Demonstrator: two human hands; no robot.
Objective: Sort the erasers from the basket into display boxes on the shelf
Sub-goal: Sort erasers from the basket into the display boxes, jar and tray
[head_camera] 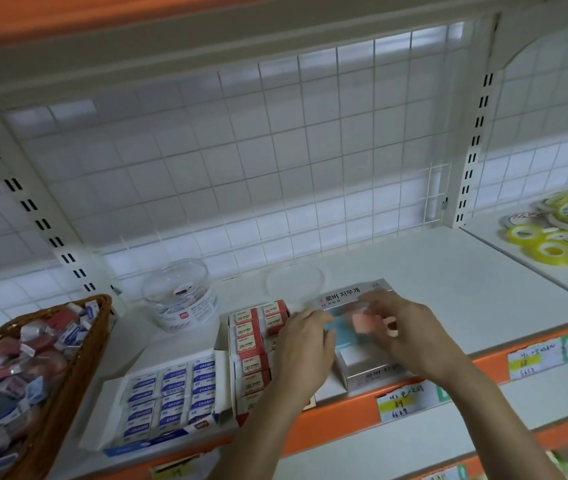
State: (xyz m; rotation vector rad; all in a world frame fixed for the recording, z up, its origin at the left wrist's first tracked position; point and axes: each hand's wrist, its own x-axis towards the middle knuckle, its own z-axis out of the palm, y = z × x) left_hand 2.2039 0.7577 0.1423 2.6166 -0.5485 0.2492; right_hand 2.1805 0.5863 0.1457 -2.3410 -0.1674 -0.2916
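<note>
Erasers (16, 368) fill the wicker basket (97, 337) at the left end of the shelf (448, 278). One pink eraser (362, 322) is pinched in the right grip (410, 337) above the silver display box (362, 370), over its blue erasers (343, 339). The left grip (305, 351) lies released, fingers straight, over the red 2B box (251, 341).
</note>
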